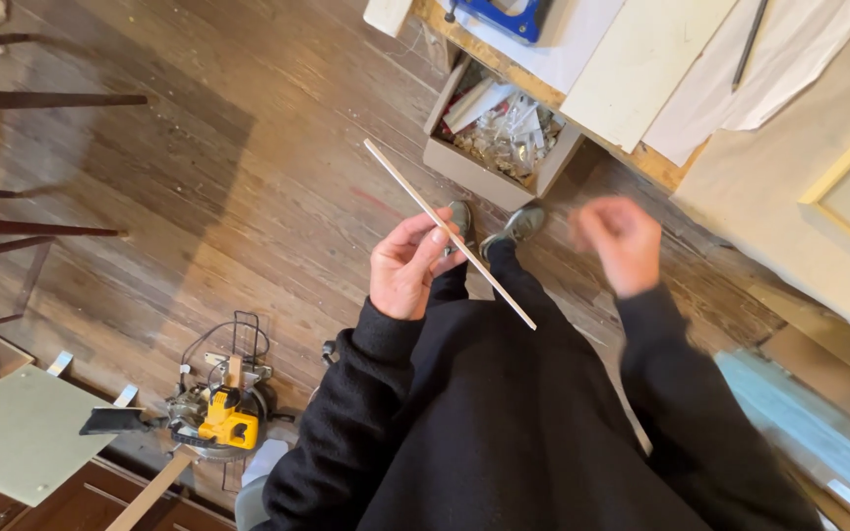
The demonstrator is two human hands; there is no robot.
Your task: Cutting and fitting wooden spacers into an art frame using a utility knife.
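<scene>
**Thin wood strip held over a workshop floor**

Worn wooden floorboards (248, 167) fill most of the view, dark and scuffed, with a person standing on them in black clothes and grey shoes (523, 222). Far side of the shoes there's an open cardboard box (464, 162) stuffed with scraps and offcuts, tucked under the edge of a workbench (641, 59) covered in pale sheets. Near left, a yellow miter saw (220, 413) sits on the floor beside a pale green board (17, 433).

The left hand (407, 267) is pinched shut on a thin wooden strip (450, 234), thumb and fingertips clamped roughly at its middle. The strip runs diagonally, one end pointing far-left toward the box, the other coming near-right over the dark clothes. It's up in the air, touching nothing but that hand.

The right hand (620, 241) is off to the right, well apart from the strip and too motion-blurred to read; it looks loosely curled with nothing in it, but I can't tell for sure.

My take on the strip: it looks very light and springy, the kind of thing that flexes and snaps if you lever it from one end. Holding near the middle like this keeps it balanced; a second grip closer to one end would steady it.
</scene>
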